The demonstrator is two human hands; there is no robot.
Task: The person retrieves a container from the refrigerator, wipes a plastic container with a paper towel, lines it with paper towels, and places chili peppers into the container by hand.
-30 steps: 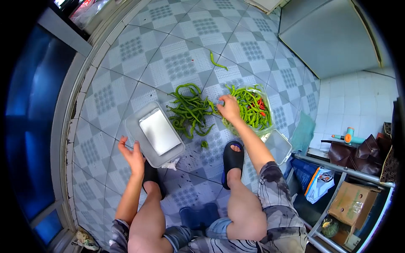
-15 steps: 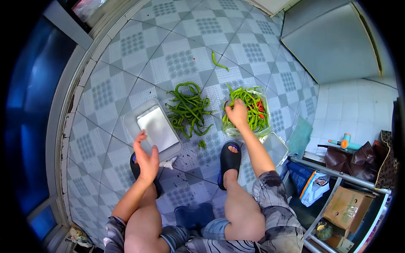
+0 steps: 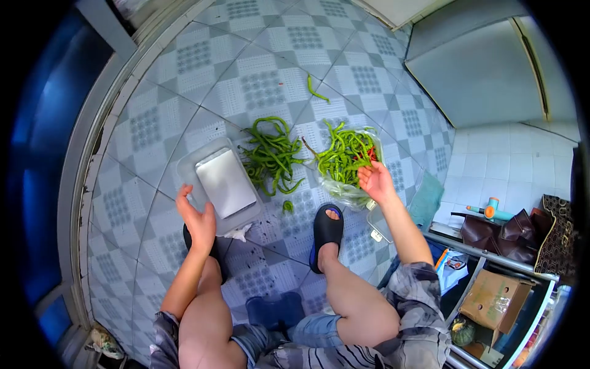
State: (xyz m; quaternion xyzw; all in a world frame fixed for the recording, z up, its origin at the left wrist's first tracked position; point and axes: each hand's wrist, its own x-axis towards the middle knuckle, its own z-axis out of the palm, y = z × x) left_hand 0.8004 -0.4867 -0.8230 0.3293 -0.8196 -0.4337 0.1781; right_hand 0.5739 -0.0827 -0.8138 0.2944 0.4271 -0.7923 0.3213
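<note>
Currently, the right hand (image 3: 376, 181) is placed with curled fingers at the bagged peppers' (image 3: 338, 150) right edge; whether one is gripped cannot be told. The left hand (image 3: 200, 222), loosely opened, is held beside the plastic tub (image 3: 186, 166). Between tub and bag, green peppers (image 3: 264, 161) are heaped.

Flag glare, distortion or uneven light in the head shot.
Head view: strong fisheye, black corners, door frame bowed at left; head view: whitish sheen on the pale slab in the plastic container, glints on the clear plastic bag holding green chili peppers; head view: tiled floor darker between the black slides than farther out.
</note>
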